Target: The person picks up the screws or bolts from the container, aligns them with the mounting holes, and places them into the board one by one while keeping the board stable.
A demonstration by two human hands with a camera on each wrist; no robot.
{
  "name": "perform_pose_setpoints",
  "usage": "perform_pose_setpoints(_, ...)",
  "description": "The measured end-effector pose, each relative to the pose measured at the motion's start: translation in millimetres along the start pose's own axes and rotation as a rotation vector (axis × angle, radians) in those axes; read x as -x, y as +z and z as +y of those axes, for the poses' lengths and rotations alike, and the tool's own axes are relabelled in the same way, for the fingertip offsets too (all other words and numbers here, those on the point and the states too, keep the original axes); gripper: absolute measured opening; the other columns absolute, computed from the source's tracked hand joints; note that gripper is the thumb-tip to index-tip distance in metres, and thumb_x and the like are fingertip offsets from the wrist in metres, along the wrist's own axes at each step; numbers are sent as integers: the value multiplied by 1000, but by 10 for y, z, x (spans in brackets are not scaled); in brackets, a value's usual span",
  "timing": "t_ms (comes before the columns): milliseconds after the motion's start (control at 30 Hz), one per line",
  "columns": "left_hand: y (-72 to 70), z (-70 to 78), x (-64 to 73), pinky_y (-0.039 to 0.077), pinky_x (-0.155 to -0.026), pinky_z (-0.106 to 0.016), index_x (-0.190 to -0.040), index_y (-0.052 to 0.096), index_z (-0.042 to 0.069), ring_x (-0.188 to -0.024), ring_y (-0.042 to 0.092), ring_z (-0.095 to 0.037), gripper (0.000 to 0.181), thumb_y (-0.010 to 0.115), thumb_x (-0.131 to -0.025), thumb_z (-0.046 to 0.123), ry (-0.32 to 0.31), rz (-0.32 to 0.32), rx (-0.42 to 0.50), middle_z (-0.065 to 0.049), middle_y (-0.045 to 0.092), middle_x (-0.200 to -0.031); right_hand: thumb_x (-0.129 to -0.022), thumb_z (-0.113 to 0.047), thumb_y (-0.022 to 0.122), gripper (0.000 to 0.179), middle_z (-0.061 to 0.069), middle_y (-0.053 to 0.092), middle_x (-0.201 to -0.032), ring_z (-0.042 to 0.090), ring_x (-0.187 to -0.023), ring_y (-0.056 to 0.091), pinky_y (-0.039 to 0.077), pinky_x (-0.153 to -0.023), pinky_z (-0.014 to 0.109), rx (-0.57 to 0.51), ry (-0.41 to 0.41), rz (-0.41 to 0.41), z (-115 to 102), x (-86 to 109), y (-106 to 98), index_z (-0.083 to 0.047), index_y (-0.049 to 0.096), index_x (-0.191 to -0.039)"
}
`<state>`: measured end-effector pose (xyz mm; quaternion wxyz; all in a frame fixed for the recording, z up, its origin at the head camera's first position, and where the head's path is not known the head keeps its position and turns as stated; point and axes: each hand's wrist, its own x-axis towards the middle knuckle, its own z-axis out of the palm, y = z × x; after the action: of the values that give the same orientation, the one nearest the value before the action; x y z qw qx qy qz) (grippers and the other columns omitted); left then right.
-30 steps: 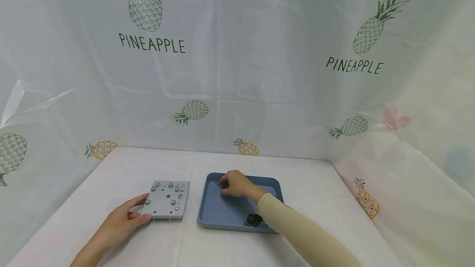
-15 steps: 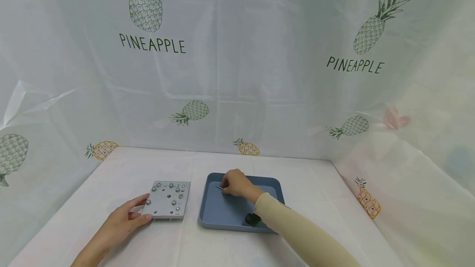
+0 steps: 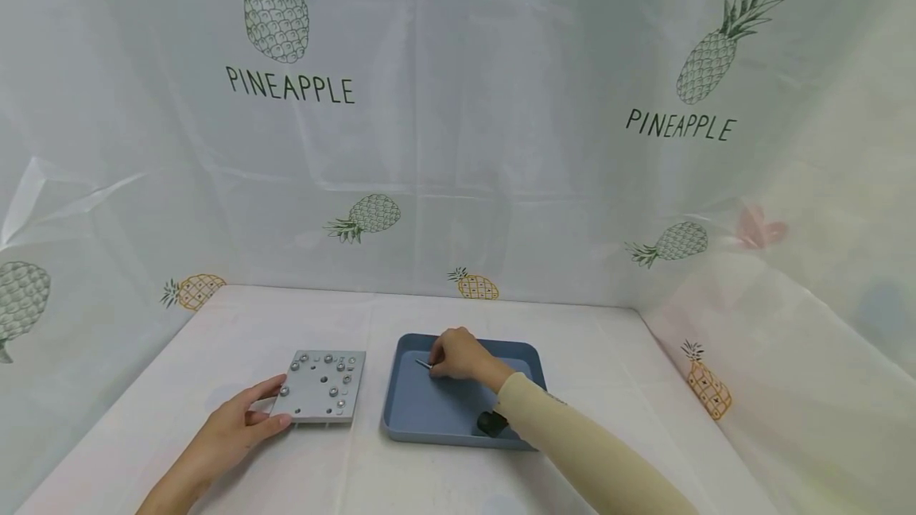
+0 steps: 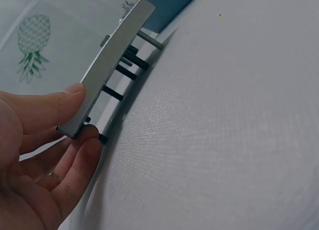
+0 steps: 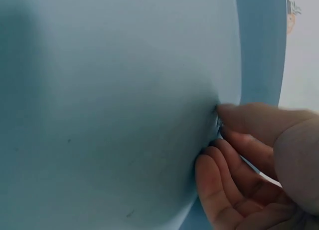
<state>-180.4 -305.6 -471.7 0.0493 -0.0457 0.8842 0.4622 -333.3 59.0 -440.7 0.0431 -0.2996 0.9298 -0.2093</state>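
Observation:
At the left of the head view, my left hand (image 3: 232,429) grips the near left edge of a square grey metal plate (image 3: 308,396). Several bolt heads dot the plate's top face. In the left wrist view, the thumb lies on one side of the plate (image 4: 107,60) and fingers curl beneath it. Dark bolt shanks (image 4: 112,93) stick out of its underside. My right hand (image 3: 461,354) is inside a blue tray (image 3: 436,417), low over its floor, pinching a thin metal rod (image 3: 423,364). The fingertips hide most of the rod, so its exact kind is unclear.
A small black object (image 3: 490,424) shows at the near side of the tray, against the right sleeve (image 3: 565,427). White cloth (image 3: 372,475) covers the table. A pineapple-printed sheet (image 3: 458,141) hangs behind and along both sides.
The right fingers have shifted slightly, and the thin rod's angle between them has changed. My left hand and the plate stay in place.

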Motion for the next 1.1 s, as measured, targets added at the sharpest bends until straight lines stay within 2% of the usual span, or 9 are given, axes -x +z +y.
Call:
perform_pose_setpoints(167,4,-16,-3,50,-86,-34,-166,34,10,-107,63,-16,93,81,-94,43,-1,0,-9,-25,42,-163,-89,-14,87,9,-4,69,-80,5,-70,57,50,-68,23,9,-6,-2,-12,-31,26,-8,81,-92)
perform_pose_setpoints(433,12,-36,-13,49,-85,-32,-166,35,10,-106,63,-16,93,82,-93,44,0,5,-9,-24,42,-163,-92,-6,81,4,-3,71,-82,6,-72,57,50,-69,24,21,-38,27,-11,1,-2,-9,80,-89)
perform_pose_setpoints(767,4,-35,-5,49,-85,-32,-166,35,10,-107,63,-16,92,82,-94,42,11,11,-14,-24,43,-162,-93,-3,80,2,2,75,-86,4,-74,61,51,-70,23,-52,-139,39,78,44,-55,-5,79,-92)
perform_pose_setpoints(900,4,-28,2,49,-84,-31,-166,36,10,-106,63,-16,92,82,-93,42,14,14,-18,-24,44,-162,-93,-2,80,7,-1,76,-87,2,-75,63,52,-71,21,-75,-154,53,107,40,-47,-8,80,-95)
perform_pose_setpoints(1100,3,-33,-10,49,-85,-32,-166,36,11,-106,63,-16,92,82,-93,44,16,15,-28,-24,44,-162,-94,-1,79,6,1,78,-89,5,-78,68,54,-71,22,-136,-170,64,84,55,-98,-5,80,-98)
